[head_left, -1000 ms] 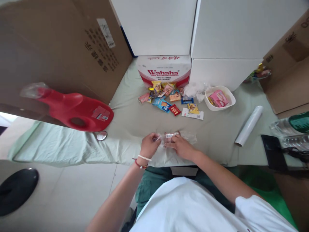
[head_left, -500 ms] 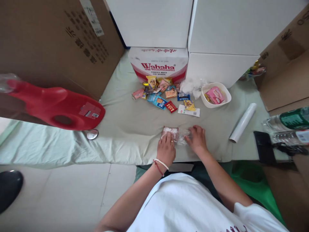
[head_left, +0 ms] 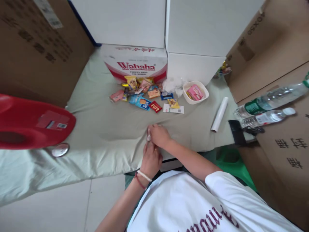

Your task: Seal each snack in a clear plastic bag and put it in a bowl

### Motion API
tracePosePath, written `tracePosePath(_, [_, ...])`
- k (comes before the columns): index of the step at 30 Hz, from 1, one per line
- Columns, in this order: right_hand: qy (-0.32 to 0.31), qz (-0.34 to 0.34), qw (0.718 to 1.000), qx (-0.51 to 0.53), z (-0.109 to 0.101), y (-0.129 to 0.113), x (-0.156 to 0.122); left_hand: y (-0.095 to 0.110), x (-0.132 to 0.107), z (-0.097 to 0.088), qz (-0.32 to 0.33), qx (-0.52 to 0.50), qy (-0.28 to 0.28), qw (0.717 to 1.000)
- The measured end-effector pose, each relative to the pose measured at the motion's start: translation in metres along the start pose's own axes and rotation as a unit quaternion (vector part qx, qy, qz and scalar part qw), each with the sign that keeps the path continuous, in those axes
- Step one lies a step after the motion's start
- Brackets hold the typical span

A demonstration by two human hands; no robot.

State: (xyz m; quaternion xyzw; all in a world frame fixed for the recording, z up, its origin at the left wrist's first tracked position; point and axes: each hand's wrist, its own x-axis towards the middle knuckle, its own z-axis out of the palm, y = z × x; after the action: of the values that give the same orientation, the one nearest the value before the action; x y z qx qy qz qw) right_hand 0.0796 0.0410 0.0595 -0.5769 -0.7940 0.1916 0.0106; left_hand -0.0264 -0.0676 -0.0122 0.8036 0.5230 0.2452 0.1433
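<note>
A small packet in clear plastic wrap is on the cloth near the front edge, mostly covered by my fingers. My left hand, with a white bead bracelet and a red cord at its wrist, grips its near end. My right hand curls over the packet's far side, its fingers closed just beyond the left ones. Further back lie several wrapped snacks, among them a red packet, a blue packet and a yellow packet resting on a white packet.
At the back stand a Wahaha box and a white bowl holding pink packets. Crumpled clear plastic lies between them. To the right are a white roll, a black phone and bottles. A red jug lies left.
My right hand has moved left from the loose plastic film onto the packet, and both hands now close around it. The view has swung to the right.
</note>
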Motion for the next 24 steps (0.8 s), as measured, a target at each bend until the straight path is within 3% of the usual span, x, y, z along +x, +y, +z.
tracePosePath(3, [0.042,-0.026,0.998,-0.025,0.013,-0.001,-0.009,-0.019,-0.034,-0.017,0.004,-0.007,0.042,0.999])
tracePosePath(6, [0.063,-0.041,0.997,-0.036,0.021,0.001,-0.019,-0.041,-0.051,-0.031,-0.008,-0.001,0.114,0.993])
tracePosePath(11, [0.055,-0.012,0.998,-0.017,0.014,0.01,-0.03,-0.062,-0.03,-0.04,-0.015,0.023,0.18,0.983])
tracePosePath(14, [0.069,0.023,0.996,0.043,0.0,0.035,-0.04,-0.063,-0.011,-0.033,0.006,0.027,0.18,0.983])
tracePosePath(17, [0.147,0.045,0.975,0.163,-0.029,0.095,-0.046,-0.06,-0.004,-0.022,0.018,0.056,0.16,0.985])
tracePosePath(20, [0.251,0.048,0.936,0.244,-0.082,0.187,-0.039,-0.056,-0.004,-0.017,0.015,0.099,0.141,0.985])
tracePosePath(24, [0.348,0.15,0.914,0.145,-0.171,0.308,0.007,-0.054,-0.005,-0.017,0.01,0.116,0.135,0.984])
